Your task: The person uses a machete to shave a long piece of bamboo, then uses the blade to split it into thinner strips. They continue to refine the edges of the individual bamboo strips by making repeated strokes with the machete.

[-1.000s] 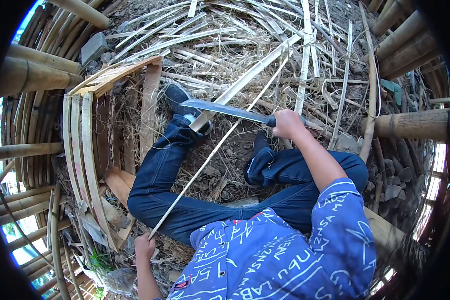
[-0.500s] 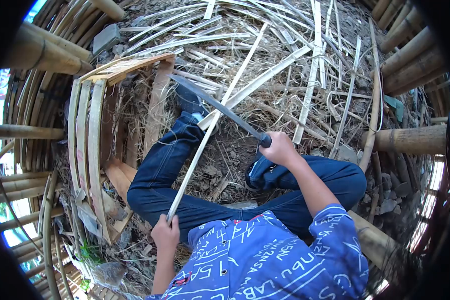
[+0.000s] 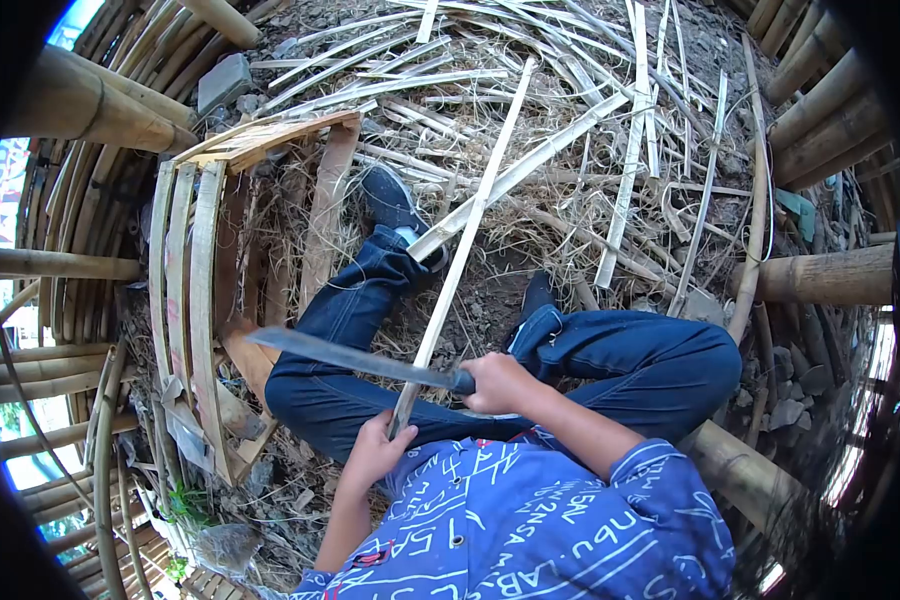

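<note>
My right hand (image 3: 497,384) grips the dark handle of a machete (image 3: 355,357), whose long blade points left and crosses over a pale bamboo strip (image 3: 473,215). Low in front of my body, my left hand (image 3: 375,450) pinches the near end of that strip. From there the strip slants up and away over the ground, its far end above the shoes. A second, wider bamboo strip (image 3: 530,178) lies crosswise behind it, its near end by my left shoe (image 3: 392,200).
A wooden slatted crate (image 3: 202,270) stands at the left beside my leg. Many split bamboo strips (image 3: 625,190) and dry shavings litter the soil ahead. A grey block (image 3: 223,82) sits at the upper left. Bamboo poles (image 3: 820,275) form walls on both sides.
My right hand has drawn the machete back toward my body, and its blade now lies low across the strip's near part. My left hand has shifted right with the strip's end.
</note>
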`<state>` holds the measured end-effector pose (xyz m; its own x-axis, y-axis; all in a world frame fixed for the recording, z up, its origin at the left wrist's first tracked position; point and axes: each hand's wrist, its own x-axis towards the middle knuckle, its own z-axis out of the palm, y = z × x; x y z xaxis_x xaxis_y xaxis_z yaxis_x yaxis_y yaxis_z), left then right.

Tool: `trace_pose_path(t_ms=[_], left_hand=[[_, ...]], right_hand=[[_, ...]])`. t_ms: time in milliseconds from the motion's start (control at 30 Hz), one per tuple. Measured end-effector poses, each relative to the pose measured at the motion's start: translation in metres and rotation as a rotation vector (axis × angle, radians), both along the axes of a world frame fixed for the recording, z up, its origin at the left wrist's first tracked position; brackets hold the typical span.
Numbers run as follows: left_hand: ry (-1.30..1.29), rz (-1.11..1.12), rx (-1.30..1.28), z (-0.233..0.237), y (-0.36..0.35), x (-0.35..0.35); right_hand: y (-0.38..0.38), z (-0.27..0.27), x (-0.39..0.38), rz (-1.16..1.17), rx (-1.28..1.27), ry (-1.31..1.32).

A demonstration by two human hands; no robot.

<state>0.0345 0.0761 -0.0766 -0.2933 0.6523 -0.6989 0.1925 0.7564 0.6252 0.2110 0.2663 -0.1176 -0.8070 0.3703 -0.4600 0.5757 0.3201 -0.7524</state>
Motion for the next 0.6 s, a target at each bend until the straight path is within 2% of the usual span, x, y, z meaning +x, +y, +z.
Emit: trace_pose_path(t_ms=[67,133,233,300,367,467,600], left_hand=[[0.037,-0.006,0.011,0.004,0.006,0.006],[0.157,0.017,0.189,0.002,0.008,0.013],[0.3,-0.007,0.077,0.013,0.018,0.022],[0.308,-0.014,0.115,0.01,0.017,0.023],[0.315,-0.017,0.147,0.014,0.018,0.024],[0.342,-0.036,0.053,0.02,0.021,0.015],[0.386,-0.033,0.12,0.021,0.017,0.015]], right_hand=[[-0.009,0.004,-0.003,0.009,0.011,0.02],[-0.01,0.008,-0.006,0.041,0.015,-0.023],[-0.006,0.003,-0.007,0.1,0.081,-0.09],[-0.003,-0.01,-0.005,0.146,0.194,-0.087],[-0.002,-0.014,-0.002,0.125,0.219,-0.091],[0.004,-0.013,-0.001,0.106,0.265,-0.098],[0.007,-0.009,-0.001,0.112,0.335,-0.116]])
